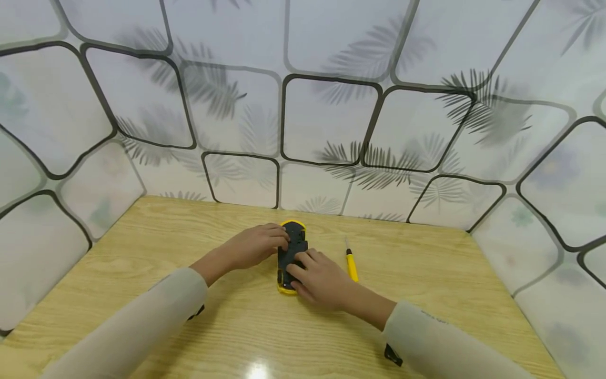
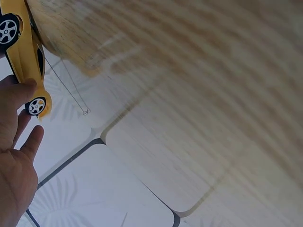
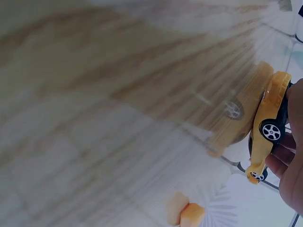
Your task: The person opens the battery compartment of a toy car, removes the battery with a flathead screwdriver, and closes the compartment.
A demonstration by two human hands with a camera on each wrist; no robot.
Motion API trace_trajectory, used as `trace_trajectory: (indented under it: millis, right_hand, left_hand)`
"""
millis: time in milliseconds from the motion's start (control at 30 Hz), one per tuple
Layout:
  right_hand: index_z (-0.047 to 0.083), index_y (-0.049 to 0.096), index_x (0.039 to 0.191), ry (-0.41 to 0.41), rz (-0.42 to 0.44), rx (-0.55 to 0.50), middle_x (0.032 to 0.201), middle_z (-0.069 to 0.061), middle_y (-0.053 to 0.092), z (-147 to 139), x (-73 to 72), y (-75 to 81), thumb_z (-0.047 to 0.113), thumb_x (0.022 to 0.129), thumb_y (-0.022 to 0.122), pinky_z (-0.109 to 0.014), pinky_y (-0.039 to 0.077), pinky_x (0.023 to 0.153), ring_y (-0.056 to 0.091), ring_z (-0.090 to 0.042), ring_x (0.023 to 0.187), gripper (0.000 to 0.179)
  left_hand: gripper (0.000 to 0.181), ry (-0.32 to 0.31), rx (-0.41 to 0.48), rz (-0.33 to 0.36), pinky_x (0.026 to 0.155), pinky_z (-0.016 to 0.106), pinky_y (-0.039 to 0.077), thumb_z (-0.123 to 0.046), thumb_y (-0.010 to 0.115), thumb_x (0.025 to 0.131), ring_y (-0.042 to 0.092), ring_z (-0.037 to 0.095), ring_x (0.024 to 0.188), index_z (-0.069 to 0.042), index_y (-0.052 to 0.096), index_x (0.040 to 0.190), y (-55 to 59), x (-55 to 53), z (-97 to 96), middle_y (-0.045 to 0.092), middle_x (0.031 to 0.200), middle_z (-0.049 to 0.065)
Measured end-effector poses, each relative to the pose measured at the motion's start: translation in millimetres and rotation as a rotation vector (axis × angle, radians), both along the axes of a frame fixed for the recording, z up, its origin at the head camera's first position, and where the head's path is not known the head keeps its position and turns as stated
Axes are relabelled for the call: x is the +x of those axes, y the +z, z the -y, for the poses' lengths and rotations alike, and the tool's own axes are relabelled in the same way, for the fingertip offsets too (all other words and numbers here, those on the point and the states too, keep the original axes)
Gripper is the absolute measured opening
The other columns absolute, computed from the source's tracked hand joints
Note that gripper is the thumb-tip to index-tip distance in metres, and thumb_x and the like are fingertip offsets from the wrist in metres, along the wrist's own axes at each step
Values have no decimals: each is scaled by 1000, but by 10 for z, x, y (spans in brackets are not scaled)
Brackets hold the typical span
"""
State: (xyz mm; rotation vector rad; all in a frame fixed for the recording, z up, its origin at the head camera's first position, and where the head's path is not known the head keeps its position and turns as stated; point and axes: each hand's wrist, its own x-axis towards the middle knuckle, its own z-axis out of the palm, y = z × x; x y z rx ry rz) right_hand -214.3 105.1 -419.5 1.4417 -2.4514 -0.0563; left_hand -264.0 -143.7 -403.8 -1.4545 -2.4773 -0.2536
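A toy car (image 1: 293,245) lies upside down on the wooden table, its black underside up and yellow body showing around the edges. My left hand (image 1: 258,245) grips its left side toward the far end, fingertips bent over the underside. From the near right, my right hand (image 1: 323,276) holds the car, with its fingers across the black base. The left wrist view shows the yellow side and silver-spoked wheels of the car (image 2: 29,61), with a finger against the body. In the right wrist view, fingers lie along the underside of the car (image 3: 265,127).
A screwdriver (image 1: 351,266) with a yellow handle lies right of the car, its tip pointing away; the handle end (image 3: 191,215) shows in the right wrist view. Patterned white panels (image 1: 326,121) enclose the table (image 1: 189,226) at the back and sides.
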Motion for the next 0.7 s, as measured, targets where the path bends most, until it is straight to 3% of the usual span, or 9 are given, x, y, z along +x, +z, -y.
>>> trace_trajectory:
  millis: [233, 700]
  right_hand:
    - [17, 64, 127, 7, -37, 5, 118, -6, 61, 20, 18, 1, 37, 104, 59, -39, 54, 93, 57, -25, 107, 30]
    - [15, 63, 133, 3, 80, -11, 127, -7, 61, -19, -41, 94, 35, 105, 59, -40, 53, 95, 56, -26, 115, 35]
  left_hand:
    - [30, -12, 18, 16, 104, 38, 54, 1, 83, 84, 60, 23, 123, -13, 72, 108, -12, -24, -4, 69, 123, 4]
    - [31, 11, -10, -59, 99, 36, 55, 1, 83, 85, 61, 22, 118, -14, 72, 110, -15, 19, -8, 68, 122, 3]
